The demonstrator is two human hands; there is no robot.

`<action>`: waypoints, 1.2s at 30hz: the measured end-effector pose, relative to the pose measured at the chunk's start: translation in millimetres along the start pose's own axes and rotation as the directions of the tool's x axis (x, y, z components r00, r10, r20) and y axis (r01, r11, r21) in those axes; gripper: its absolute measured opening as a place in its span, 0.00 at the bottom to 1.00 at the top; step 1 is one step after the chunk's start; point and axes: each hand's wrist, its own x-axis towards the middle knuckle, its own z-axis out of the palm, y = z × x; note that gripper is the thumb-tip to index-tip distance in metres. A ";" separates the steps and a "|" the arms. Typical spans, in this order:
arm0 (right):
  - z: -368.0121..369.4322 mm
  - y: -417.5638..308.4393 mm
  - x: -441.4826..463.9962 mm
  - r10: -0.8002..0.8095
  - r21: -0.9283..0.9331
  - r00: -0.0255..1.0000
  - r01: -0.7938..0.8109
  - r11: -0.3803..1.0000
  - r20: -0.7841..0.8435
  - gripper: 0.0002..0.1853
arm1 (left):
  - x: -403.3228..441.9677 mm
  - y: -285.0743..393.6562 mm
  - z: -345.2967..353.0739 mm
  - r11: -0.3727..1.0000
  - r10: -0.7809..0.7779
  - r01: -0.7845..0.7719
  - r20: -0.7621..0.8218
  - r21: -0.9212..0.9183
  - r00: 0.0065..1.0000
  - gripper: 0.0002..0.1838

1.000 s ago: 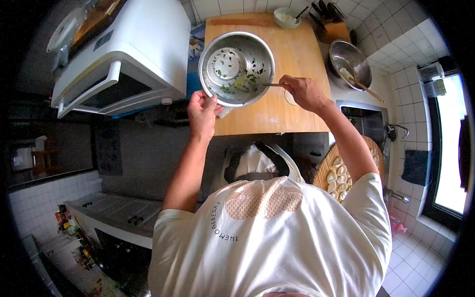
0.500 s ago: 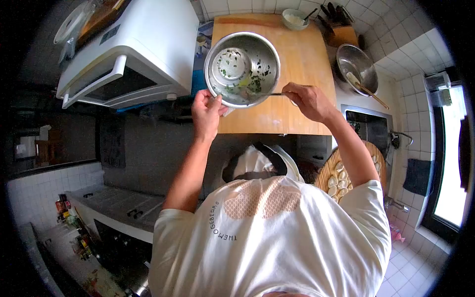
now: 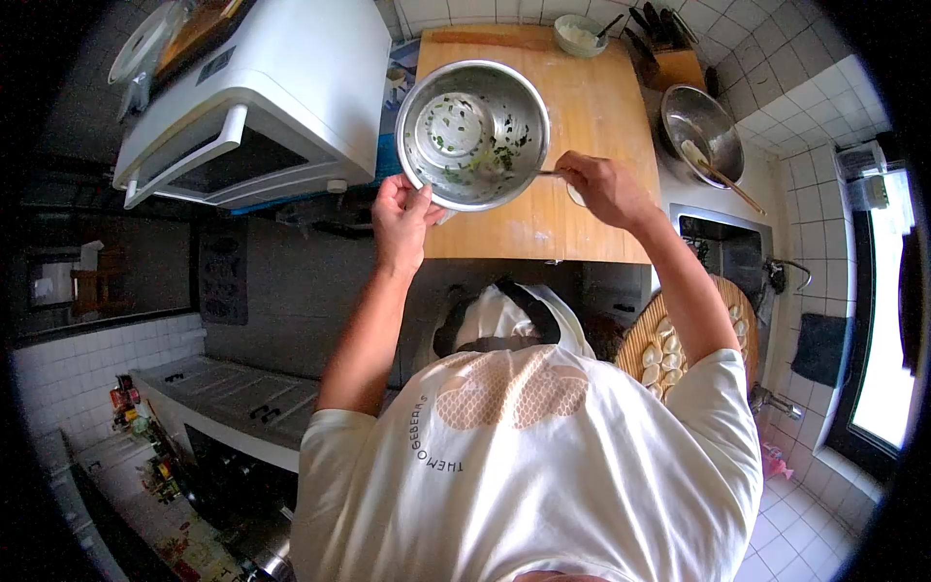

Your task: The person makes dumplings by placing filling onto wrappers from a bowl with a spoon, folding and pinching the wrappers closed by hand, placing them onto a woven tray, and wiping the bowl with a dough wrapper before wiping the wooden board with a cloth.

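A steel mixing bowl (image 3: 412, 107) stands near the left side of the wooden board, with chopped greens and wet remnants scattered over its inner wall. My left hand (image 3: 400, 221) grips its near rim, thumb over the edge. At the bowl's right rim, my right hand (image 3: 606, 189) has its fingers closed on the handle of a thin metal utensil (image 3: 550, 173). The utensil's working end is hard to make out against the bowl. Partly covered by my right hand, a small pale round piece (image 3: 576, 195) shows beneath it.
Several dumplings (image 3: 669, 361) lie on a round ridged tray (image 3: 632, 361) at right. Behind the board (image 3: 601, 116) are a pale bowl (image 3: 579, 37) and a knife block (image 3: 679, 68). Another steel bowl (image 3: 729, 145) holds a wooden-handled utensil. A white oven (image 3: 301, 68) stands left.
The utensil's end, visible inside the bowl before, now shows mostly near the right rim. The bowl has shifted very slightly left; my left hand keeps its grip.
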 end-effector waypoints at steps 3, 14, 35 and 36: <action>21.0 4.1 8.8 -0.172 0.007 0.985 0.172 0.985 0.013 0.08 | -0.6 -0.3 0.2 1.000 0.017 -0.017 0.032 -0.011 0.999 0.06; 33.1 -42.0 45.0 -0.167 -0.164 0.982 0.151 0.975 -0.086 0.15 | -5.5 3.5 0.8 0.998 0.056 -0.058 0.081 0.021 0.995 0.07; 22.1 -17.8 58.5 -0.032 -0.221 0.992 0.004 0.975 -0.124 0.14 | -7.0 12.6 1.3 0.997 0.062 -0.067 0.146 0.030 0.987 0.06; 14.4 -23.0 60.9 0.002 -0.201 0.987 -0.034 0.979 -0.159 0.15 | -7.5 13.8 0.8 0.997 0.067 -0.073 0.151 0.034 0.986 0.06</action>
